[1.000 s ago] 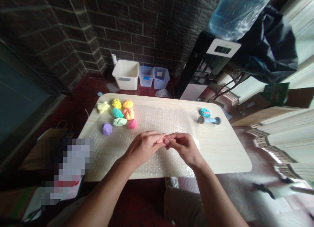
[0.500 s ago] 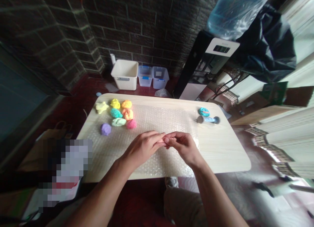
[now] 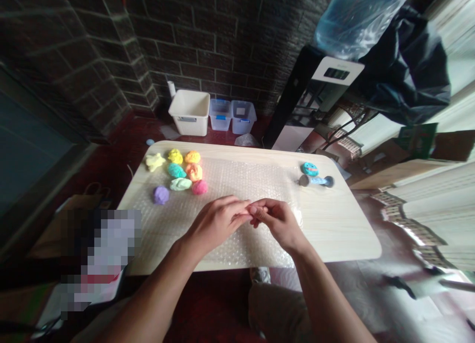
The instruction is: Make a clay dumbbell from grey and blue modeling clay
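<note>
My left hand (image 3: 224, 217) and my right hand (image 3: 276, 218) meet at the fingertips above the bubble wrap (image 3: 237, 179). Both are closed in a pinch; whatever sits between the fingers is hidden or too small to make out. Beyond my left hand lie lumps of soft modelling clay: purple (image 3: 161, 195), pink (image 3: 199, 187), pale green (image 3: 180, 184), teal (image 3: 177, 170), orange (image 3: 194, 171), light orange (image 3: 192, 157), yellow (image 3: 175, 156) and pale yellow (image 3: 155, 162). Past my right hand are a flat turquoise clay piece (image 3: 310, 169) with an orange strip and a dumbbell-shaped roller (image 3: 316, 181).
A pale wooden table (image 3: 341, 224) carries everything. Behind it on the floor stand a white basket (image 3: 191, 125), two clear bins (image 3: 243, 122) and a water dispenser (image 3: 297, 110). Cardboard boxes (image 3: 401, 165) are at the right, and a blurred-out pale object (image 3: 111, 249) is at the left.
The fingers have shifted slightly against each other, with the hands still together in the same place. The clay lumps and roller lie as before; the view has moved a touch.
</note>
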Demonstrator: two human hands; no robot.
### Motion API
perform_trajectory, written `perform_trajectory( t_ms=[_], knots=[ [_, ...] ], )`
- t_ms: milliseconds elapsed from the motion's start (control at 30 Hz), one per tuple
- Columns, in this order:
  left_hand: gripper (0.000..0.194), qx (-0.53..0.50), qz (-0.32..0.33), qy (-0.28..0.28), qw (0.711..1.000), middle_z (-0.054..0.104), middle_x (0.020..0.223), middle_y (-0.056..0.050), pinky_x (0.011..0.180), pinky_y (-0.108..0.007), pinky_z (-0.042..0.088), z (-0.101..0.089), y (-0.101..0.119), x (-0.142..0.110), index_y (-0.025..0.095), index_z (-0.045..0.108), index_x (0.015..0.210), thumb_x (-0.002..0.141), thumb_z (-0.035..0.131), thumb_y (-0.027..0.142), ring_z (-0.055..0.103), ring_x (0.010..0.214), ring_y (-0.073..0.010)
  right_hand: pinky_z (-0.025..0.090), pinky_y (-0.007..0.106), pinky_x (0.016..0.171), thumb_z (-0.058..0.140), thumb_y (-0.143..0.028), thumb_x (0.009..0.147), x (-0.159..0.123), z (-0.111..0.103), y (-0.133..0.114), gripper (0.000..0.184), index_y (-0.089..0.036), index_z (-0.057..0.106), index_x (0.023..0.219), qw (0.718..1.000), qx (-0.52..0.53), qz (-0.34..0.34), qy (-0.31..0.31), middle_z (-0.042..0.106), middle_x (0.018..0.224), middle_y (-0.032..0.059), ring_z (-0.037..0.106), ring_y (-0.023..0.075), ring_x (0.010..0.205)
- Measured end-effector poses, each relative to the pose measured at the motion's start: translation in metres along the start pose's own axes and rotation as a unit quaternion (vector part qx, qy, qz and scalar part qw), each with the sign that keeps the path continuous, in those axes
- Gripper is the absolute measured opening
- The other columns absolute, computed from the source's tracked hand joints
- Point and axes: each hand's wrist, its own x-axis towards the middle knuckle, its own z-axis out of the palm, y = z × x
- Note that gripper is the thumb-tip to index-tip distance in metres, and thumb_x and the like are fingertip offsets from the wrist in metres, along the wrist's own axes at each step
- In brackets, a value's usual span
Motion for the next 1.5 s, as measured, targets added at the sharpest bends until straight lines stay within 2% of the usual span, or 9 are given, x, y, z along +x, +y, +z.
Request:
perform_trajectory(
  t_ms=[367, 533, 733, 833, 933, 1067, 1167, 1300, 1500],
  knots=[
    [0.019, 0.005, 0.03, 0.032, 0.999, 0.076, 0.089, -0.005, 0.077, -0.031, 0.056, 0.0029, -0.0017, -0.0012, 0.019, 0.08, 0.093, 0.103, 0.065, 0.013, 0.071, 0.084, -0.0188, 0.055, 0.032, 0.067, 0.086, -0.059, 0.085, -0.0004, 0.0002, 0.0021, 0.045, -0.015, 0.081, 0.085, 0.999, 0.039, 0.022, -0.013, 0.076, 0.074, 0.0067, 0.068, 0.0164, 0.066],
    [0.015, -0.033, -0.008, 0.007, 0.999, 0.079, 0.097, -0.005, 0.079, -0.031, 0.057, 0.0011, -0.0001, 0.0002, 0.019, 0.078, 0.109, 0.102, 0.067, 0.012, 0.074, 0.088, -0.0193, 0.056, 0.033, 0.07, 0.094, -0.05, 0.079, -0.0008, -0.002, 0.0016, 0.037, -0.016, 0.084, 0.091, 0.999, 0.035, 0.009, 0.0, 0.078, 0.074, 0.0058, 0.069, 0.0175, 0.07],
    [0.016, -0.016, 0.007, -0.006, 1.0, 0.075, 0.086, -0.002, 0.071, -0.028, 0.053, 0.0014, -0.0001, 0.0012, 0.018, 0.075, 0.094, 0.102, 0.065, 0.009, 0.072, 0.08, -0.0179, 0.056, 0.033, 0.073, 0.092, -0.049, 0.082, -0.0011, -0.0024, 0.0035, 0.036, -0.016, 0.083, 0.093, 0.999, 0.047, 0.013, 0.003, 0.079, 0.078, 0.0061, 0.07, 0.0171, 0.072],
    [0.011, -0.009, 0.001, -0.007, 1.0, 0.077, 0.091, -0.004, 0.073, -0.031, 0.055, 0.0018, 0.0001, 0.0006, 0.017, 0.077, 0.107, 0.101, 0.069, 0.012, 0.073, 0.085, -0.0205, 0.054, 0.031, 0.067, 0.088, -0.055, 0.085, -0.0002, -0.0014, 0.0022, 0.04, -0.015, 0.084, 0.09, 0.999, 0.028, 0.021, -0.008, 0.077, 0.076, 0.0063, 0.067, 0.0158, 0.067],
    [0.036, -0.019, -0.011, 0.014, 1.0, 0.08, 0.104, -0.008, 0.082, -0.035, 0.058, 0.0025, -0.0001, -0.0003, 0.015, 0.071, 0.13, 0.095, 0.078, 0.014, 0.075, 0.096, -0.0241, 0.051, 0.03, 0.063, 0.092, -0.054, 0.08, -0.0004, -0.0009, -0.0005, 0.04, -0.015, 0.086, 0.088, 1.0, 0.011, 0.02, -0.018, 0.076, 0.071, 0.005, 0.064, 0.0153, 0.063],
    [0.008, -0.023, -0.015, -0.006, 1.0, 0.078, 0.094, -0.005, 0.076, -0.031, 0.055, 0.0024, -0.0009, -0.0006, 0.017, 0.075, 0.102, 0.097, 0.073, 0.011, 0.073, 0.088, -0.0213, 0.051, 0.029, 0.067, 0.098, -0.046, 0.073, -0.0019, -0.0013, -0.0008, 0.036, -0.017, 0.086, 0.091, 0.999, 0.039, 0.015, 0.006, 0.078, 0.074, 0.0046, 0.064, 0.0147, 0.067],
    [0.016, -0.004, 0.005, -0.006, 1.0, 0.072, 0.082, -0.002, 0.071, -0.029, 0.051, 0.0027, -0.0018, -0.0001, 0.017, 0.072, 0.087, 0.099, 0.068, 0.008, 0.069, 0.08, -0.0191, 0.051, 0.029, 0.067, 0.098, -0.044, 0.075, -0.0022, -0.002, 0.0015, 0.035, -0.016, 0.085, 0.091, 0.999, 0.046, 0.018, 0.006, 0.077, 0.074, 0.0044, 0.065, 0.0142, 0.067],
    [0.016, 0.013, 0.023, -0.005, 1.0, 0.072, 0.082, -0.002, 0.073, -0.03, 0.05, 0.0035, -0.0009, 0.0005, 0.017, 0.073, 0.087, 0.1, 0.068, 0.008, 0.069, 0.081, -0.0194, 0.053, 0.029, 0.065, 0.092, -0.051, 0.081, -0.0012, -0.0028, 0.0028, 0.038, -0.014, 0.083, 0.086, 0.999, 0.029, 0.016, 0.006, 0.077, 0.072, 0.0057, 0.067, 0.0151, 0.064],
    [0.008, -0.024, -0.016, -0.02, 0.999, 0.078, 0.095, -0.004, 0.076, -0.03, 0.052, 0.004, 0.002, -0.0002, 0.018, 0.073, 0.104, 0.099, 0.071, 0.012, 0.073, 0.088, -0.0203, 0.051, 0.027, 0.064, 0.1, -0.045, 0.069, -0.0009, -0.0031, 0.0008, 0.038, -0.015, 0.085, 0.086, 0.999, 0.041, 0.022, 0.018, 0.077, 0.069, 0.0045, 0.065, 0.0139, 0.064]
  ],
)
